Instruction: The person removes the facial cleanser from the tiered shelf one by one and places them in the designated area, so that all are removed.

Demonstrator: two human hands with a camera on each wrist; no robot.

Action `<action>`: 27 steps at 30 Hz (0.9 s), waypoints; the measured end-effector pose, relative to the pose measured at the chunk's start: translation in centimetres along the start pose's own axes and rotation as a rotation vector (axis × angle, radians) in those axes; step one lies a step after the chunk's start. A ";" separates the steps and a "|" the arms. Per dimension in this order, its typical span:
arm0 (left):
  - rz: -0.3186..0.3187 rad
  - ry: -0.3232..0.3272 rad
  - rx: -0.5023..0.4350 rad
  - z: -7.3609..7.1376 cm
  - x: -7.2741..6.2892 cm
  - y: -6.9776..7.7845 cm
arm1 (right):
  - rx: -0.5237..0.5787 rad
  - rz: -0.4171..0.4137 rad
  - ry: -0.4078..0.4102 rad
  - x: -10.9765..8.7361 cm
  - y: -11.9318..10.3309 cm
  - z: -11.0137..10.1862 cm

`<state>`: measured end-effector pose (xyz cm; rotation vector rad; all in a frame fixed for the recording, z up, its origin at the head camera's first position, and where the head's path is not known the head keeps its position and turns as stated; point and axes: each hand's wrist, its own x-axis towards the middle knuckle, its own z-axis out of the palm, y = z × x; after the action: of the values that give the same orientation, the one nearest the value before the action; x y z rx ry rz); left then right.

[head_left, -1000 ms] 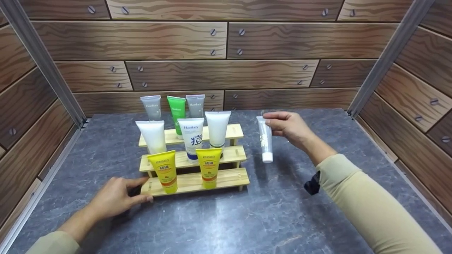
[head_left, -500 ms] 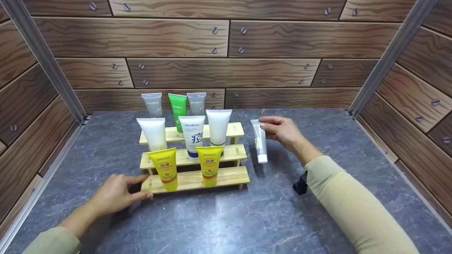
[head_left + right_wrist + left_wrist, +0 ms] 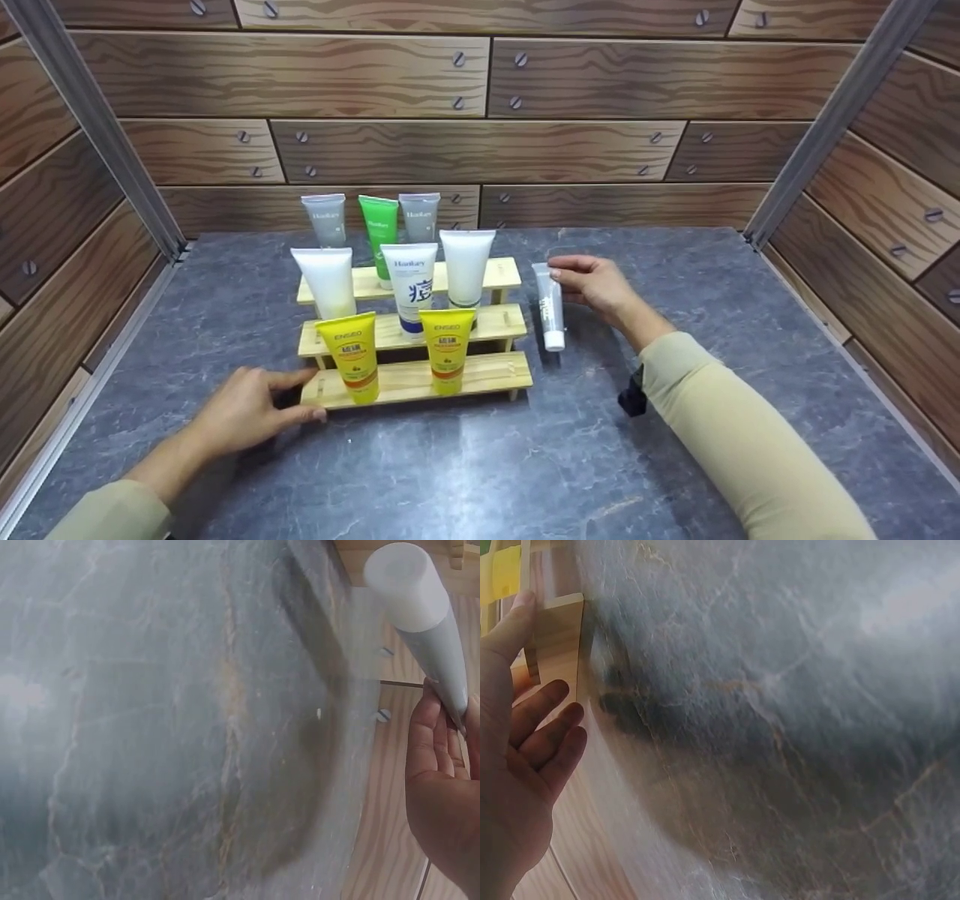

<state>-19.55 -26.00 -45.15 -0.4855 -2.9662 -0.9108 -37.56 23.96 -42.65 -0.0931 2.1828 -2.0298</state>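
My right hand (image 3: pixel 598 289) pinches a slim grey tube (image 3: pixel 549 300) by its flat end, just right of the rack. The tube's white cap (image 3: pixel 405 586) points down and toward me, with a shadow beside it. My left hand (image 3: pixel 244 411) grips the left end of the lowest shelf of a three-tier wooden display rack (image 3: pixel 487 373), thumb at the front and index finger behind. In the left wrist view, the other fingers (image 3: pixel 551 736) curl loosely beside the wooden end. Two yellow tubes (image 3: pixel 448 352) stand on the lowest tier.
On the middle tier are two plain white tubes (image 3: pixel 464 262) and a lettered white tube (image 3: pixel 409 289). Behind them, a green tube (image 3: pixel 379 232) stands between two grey tubes (image 3: pixel 325 219) on the top tier. Wood-patterned walls (image 3: pixel 480 150) enclose the dark marbled table (image 3: pixel 420 480).
My right hand has carried the grey tube left, closer to the rack, and slightly toward me. My left hand keeps its hold on the rack's end. The head view has tilted slightly.
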 end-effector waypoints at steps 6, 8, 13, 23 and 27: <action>0.008 0.003 0.003 -0.1 0.0 0.0 | -0.026 0.021 -0.009 0.3 0.3 0.3; 0.021 0.015 0.015 -0.1 0.0 -0.1 | -0.033 0.023 -0.010 0.4 0.4 0.4; 0.030 0.025 0.014 0.0 0.0 -0.2 | -0.043 0.035 -0.017 0.6 0.6 0.9; 0.019 0.010 -0.003 0.1 0.1 -0.1 | 0.005 0.057 -0.046 1.0 1.5 1.2; 0.022 0.017 0.005 -0.1 0.1 -0.2 | -0.004 0.049 -0.057 1.2 1.7 1.4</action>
<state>-19.67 -26.19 -45.20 -0.5062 -2.9415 -0.9013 -38.45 22.57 -44.51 -0.0955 2.1337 -1.9722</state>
